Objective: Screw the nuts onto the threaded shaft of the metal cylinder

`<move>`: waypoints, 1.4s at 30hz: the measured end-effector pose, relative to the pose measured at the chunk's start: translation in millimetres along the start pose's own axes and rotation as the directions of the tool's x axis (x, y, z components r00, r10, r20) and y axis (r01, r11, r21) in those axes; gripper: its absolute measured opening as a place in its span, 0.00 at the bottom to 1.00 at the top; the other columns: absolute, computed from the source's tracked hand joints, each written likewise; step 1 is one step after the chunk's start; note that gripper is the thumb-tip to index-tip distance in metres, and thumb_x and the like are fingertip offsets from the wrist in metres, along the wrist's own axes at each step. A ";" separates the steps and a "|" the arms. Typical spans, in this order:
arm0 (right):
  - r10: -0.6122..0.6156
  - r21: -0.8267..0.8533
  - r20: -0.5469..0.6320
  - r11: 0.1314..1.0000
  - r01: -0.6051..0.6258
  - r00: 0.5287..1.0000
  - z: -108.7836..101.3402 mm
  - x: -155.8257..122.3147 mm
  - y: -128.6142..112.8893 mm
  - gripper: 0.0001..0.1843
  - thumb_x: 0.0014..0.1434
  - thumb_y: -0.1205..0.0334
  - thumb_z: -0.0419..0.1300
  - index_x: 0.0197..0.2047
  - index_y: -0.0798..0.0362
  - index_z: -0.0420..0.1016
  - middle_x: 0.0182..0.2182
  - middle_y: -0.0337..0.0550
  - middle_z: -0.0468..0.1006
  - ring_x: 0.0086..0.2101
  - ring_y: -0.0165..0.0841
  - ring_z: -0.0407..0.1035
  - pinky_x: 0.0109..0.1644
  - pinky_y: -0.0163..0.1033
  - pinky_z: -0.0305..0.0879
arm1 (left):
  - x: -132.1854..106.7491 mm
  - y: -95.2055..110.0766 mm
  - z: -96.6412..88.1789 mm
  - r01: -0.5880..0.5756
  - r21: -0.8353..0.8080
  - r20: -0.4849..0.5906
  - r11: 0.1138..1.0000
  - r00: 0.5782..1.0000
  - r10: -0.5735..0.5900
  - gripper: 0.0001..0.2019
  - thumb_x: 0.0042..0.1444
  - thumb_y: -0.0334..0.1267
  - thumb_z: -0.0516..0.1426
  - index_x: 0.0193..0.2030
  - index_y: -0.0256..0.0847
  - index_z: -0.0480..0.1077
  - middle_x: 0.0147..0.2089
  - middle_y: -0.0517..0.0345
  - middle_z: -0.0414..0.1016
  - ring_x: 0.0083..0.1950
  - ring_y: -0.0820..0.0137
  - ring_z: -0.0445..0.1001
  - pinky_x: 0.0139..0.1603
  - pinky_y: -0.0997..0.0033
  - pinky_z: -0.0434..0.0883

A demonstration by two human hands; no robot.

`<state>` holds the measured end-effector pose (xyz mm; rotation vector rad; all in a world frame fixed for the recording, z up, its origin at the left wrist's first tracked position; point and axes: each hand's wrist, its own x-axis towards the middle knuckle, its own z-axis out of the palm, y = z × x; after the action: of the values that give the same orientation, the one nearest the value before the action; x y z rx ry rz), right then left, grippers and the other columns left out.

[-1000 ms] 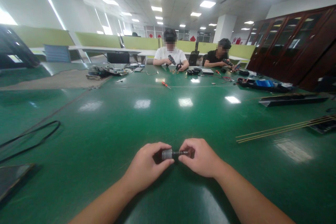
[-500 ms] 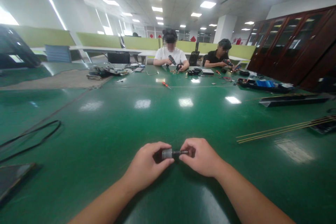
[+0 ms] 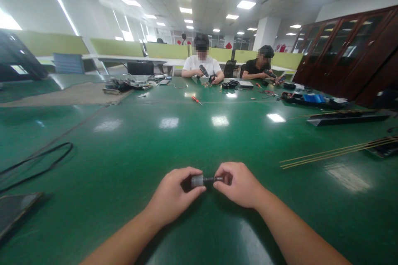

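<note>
A small grey metal cylinder (image 3: 197, 180), which looks like a motor, lies sideways between the thumb and fingers of my left hand (image 3: 175, 192). A thin dark shaft (image 3: 209, 179) runs from its right end toward my right hand (image 3: 241, 184). There my thumb and forefinger pinch a narrow, ridged dark metal piece (image 3: 219, 179) in line with the shaft. Whether that piece is separate from the shaft, I cannot tell. Both hands are low over the green tabletop (image 3: 155, 145), and the left fingers hide the cylinder's far end.
An orange screwdriver (image 3: 195, 99) lies farther back. Thin yellow rods (image 3: 323, 154) are on the right, and a black cable (image 3: 59, 155) loops on the left. Two co-workers sit opposite; the one in white (image 3: 202, 64) holds a power-drill-like tool (image 3: 204, 70).
My right hand has shifted very slightly up and to the right. More of the thin shaft shows beside the cylinder. My left hand keeps its place. Another person appears in the far background.
</note>
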<state>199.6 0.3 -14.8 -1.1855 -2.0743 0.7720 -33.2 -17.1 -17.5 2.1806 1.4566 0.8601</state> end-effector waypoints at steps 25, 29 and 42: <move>0.000 -0.018 0.004 1.000 0.000 1.000 -3.8 -1.0 1.5 0.02 0.53 0.66 0.66 0.32 0.52 0.78 0.24 0.36 0.75 0.25 0.29 0.68 0.31 0.33 0.60 | 1.2 2.1 -2.3 -0.007 -0.002 -0.016 1.000 1.000 0.007 0.13 0.53 0.43 0.66 0.46 0.48 0.77 0.43 0.59 0.83 0.45 0.60 0.80 0.49 0.61 0.73; -0.012 -0.029 -0.002 1.000 0.011 1.000 -4.5 -1.3 0.9 0.02 0.53 0.66 0.66 0.32 0.53 0.77 0.24 0.36 0.75 0.25 0.29 0.68 0.31 0.33 0.60 | 0.8 2.4 -2.7 0.001 0.000 -0.010 1.000 1.000 -0.001 0.13 0.53 0.42 0.66 0.46 0.48 0.77 0.44 0.59 0.83 0.45 0.60 0.80 0.49 0.60 0.73; -0.008 -0.049 0.000 0.999 0.008 1.000 -5.4 -2.1 -1.3 0.02 0.52 0.66 0.67 0.32 0.53 0.78 0.24 0.36 0.75 0.25 0.29 0.68 0.31 0.33 0.59 | 1.6 1.5 -2.5 -0.001 0.007 -0.006 1.000 1.000 0.001 0.14 0.53 0.43 0.65 0.47 0.47 0.77 0.44 0.59 0.83 0.45 0.60 0.80 0.50 0.60 0.73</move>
<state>203.8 -1.2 -10.9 -1.2023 -2.1073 0.7212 -33.3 -16.2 -14.2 2.1858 1.4640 0.8637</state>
